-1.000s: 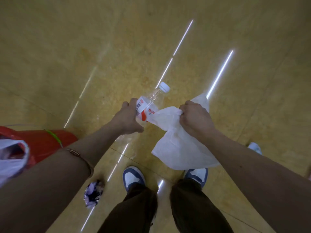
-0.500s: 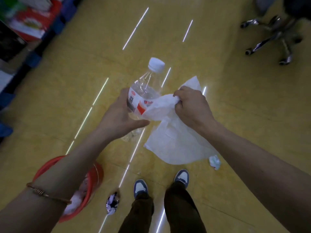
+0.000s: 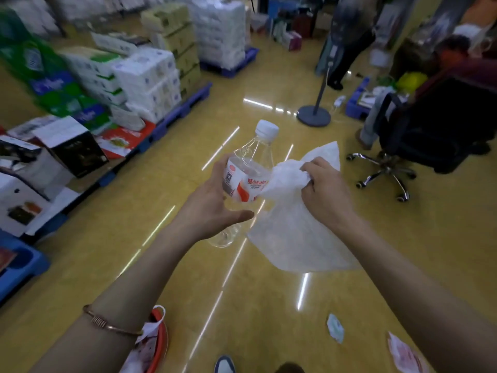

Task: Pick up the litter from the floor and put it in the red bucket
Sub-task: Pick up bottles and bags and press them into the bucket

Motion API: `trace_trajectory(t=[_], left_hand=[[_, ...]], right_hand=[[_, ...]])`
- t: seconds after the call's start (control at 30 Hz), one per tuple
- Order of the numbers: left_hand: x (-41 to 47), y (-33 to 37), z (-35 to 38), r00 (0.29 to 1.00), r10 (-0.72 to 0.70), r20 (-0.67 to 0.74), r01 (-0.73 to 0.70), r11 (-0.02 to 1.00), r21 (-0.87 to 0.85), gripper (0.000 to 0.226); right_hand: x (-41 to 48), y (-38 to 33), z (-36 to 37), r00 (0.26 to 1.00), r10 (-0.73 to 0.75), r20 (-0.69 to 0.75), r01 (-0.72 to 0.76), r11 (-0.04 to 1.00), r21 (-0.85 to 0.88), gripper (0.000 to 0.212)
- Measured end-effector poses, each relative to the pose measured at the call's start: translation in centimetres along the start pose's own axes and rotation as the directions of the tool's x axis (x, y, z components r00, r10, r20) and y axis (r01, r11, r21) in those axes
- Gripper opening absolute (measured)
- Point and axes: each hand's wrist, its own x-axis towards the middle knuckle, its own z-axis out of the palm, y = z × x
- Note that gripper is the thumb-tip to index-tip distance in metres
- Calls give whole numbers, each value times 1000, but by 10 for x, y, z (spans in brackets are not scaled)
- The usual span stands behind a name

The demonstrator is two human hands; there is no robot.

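By the feet sits the red bucket (image 3: 162, 343), paper scraps (image 3: 335, 330) lie on the floor (image 3: 269, 305), and further out the left hand (image 3: 215, 208) wraps a clear, white-capped, red-labelled bottle (image 3: 246, 179) while the right hand (image 3: 325, 196) clutches a white plastic bag (image 3: 293, 238).

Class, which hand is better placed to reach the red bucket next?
Probably left: the red bucket sits below that forearm; left hand grips the bottle, right hand the white bag, farther.

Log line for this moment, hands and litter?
left hand holds bottle | right hand grips white bag | red bucket lower left | paper scraps on floor
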Motion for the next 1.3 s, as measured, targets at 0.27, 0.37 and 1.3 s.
trace_trajectory(t=[0.27,0.37,1.3], left_hand=[[-52,25,-42,991,0,-137,9,998,61,116],[-73,38,-45,986,-23,-164,41,993,110,117],[-361,-39,-107,821,-364,-439,458,880,126,115]], right_hand=[[-14,-40,-56,977,-95,193,73,990,118,75],[-32,-43,-69,950,-203,236,191,979,71,79],[-179,-200,24,804,-481,350,503,864,33,28]])
